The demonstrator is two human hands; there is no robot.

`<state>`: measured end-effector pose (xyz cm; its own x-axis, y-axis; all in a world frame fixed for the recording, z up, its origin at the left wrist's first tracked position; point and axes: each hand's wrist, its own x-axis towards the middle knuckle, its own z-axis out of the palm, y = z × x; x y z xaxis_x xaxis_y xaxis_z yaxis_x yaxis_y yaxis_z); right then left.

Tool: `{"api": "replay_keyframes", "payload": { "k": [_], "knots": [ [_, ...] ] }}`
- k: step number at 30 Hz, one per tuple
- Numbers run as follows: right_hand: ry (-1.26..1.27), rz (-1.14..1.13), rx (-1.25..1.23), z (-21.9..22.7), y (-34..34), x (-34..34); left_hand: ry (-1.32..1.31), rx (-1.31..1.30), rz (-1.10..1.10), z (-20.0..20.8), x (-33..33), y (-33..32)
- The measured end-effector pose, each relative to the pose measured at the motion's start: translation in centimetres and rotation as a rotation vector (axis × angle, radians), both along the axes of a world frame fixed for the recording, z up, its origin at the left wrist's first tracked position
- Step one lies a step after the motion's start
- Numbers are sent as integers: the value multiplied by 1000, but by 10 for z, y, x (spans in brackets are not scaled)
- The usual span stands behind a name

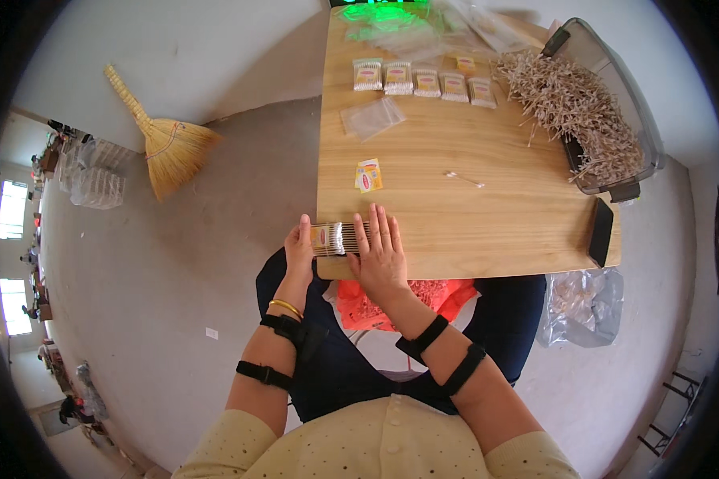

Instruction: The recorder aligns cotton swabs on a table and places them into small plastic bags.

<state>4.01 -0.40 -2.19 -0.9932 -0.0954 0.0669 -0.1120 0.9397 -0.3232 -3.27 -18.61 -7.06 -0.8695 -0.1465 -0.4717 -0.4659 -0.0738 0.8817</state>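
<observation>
A clear pack of cotton swabs [326, 239] with a small printed card inside lies at the table's near left corner. My left hand [299, 254] holds its left end, the fingers partly hidden. Flat across its right side rests my right hand [382, 257], fingers stretched out, hiding that part; white swab heads and dark sticks show between the hands. Just beyond are a few loose printed cards [368, 176]. Farther off lies an empty clear zip bag [373, 118]. One loose cotton swab [465, 180] is to the right.
Several filled swab packs [427, 82] stand in a row at the back. A tipped grey bin [627, 88] spills a heap of swabs [575, 112] at right. A black phone [601, 232] lies near the right edge. Red bag [411, 302] below the table; broom [176, 152] leans left.
</observation>
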Motion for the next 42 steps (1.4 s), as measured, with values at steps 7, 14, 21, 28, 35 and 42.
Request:
{"api": "replay_keyframes", "payload": {
  "k": [7, 14, 21, 28, 35, 42],
  "knots": [
    [-86, 21, -30, 12, -26, -6, 189, -267, -6, -1, -1, -8],
    [-78, -44, 73, 10, -4, -2, 17, -174, 44, 20, 0, -21],
    [-118, 4, 153, 7, -16, -11, 257, -507, -158, 16, -3, -10],
    [-133, 33, 85, 12, -35, -16, 321, -550, -194, 14, -5, -12],
    [-84, 63, -59, 11, -18, -16, 73, -154, -54, 24, 5, -20],
    [-5, 206, -221, 19, 3, -29, -100, 193, 95, 45, 30, -4]
  ]
}}
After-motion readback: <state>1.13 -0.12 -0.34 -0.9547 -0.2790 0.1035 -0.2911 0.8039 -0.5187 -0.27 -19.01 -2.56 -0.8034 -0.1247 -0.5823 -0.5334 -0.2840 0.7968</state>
